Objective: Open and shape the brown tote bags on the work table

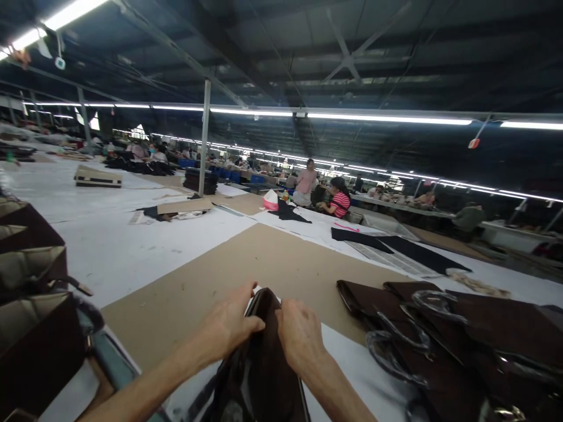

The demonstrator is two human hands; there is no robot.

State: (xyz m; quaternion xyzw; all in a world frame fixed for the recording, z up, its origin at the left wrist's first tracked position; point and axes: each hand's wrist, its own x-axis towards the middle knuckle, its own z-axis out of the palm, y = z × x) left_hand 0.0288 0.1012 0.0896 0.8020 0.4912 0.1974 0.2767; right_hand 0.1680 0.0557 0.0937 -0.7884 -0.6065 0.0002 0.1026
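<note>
Dark brown bag (pixel 264 363) sits right between my two hands, close to me at the near edge of the big table (pixel 132 246). My left hand (pixel 229 328) pinches the top edge of it, with the fingers curled tight on the left side and the thumb poking up past the rim. My right hand (pixel 301 337) grips the other side of the top, fingers bent down over the cloth. Both hands hold the bag, and its top looks squeezed nearly flat between them. The lower part runs down out of my view, so I cannot tell how it looks there. I think this bag is only partly dealt with, since it is in my hands and not on a pile. Just past my fingertips lies a wide brown sheet of card (pixel 264 258). To the right of my right hand is a pile of finished-looking brown bags (pixel 461 340) lying flat with their looped handles showing. To the left of my left hand stand open brown bags (pixel 30 275) in a row. Far beyond my fingers, other people (pixel 336 199) sit working under long strip lights (pixel 387 120).
</note>
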